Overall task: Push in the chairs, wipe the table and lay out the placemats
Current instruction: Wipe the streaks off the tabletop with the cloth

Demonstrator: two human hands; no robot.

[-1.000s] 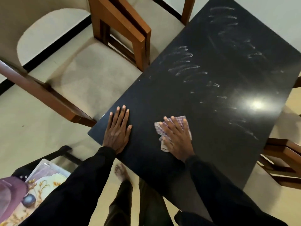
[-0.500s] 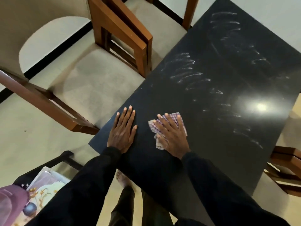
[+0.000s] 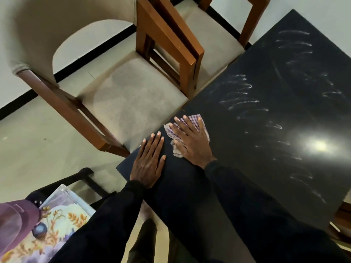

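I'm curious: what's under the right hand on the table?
A checked cloth, pressed on the black table by the right hand. Its edges stick out; its middle is covered.

Glossy black table (image 3: 266,168), seemingly woven checked cloth (image 3: 191,121).

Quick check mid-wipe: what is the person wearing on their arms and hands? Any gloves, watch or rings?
Both arms wear long, plain black sleeves, the left sleeve and the right sleeve, each ending at the wrist. The left hand and the right hand are bare: no gloves, and no ring, watch or bracelet shows.
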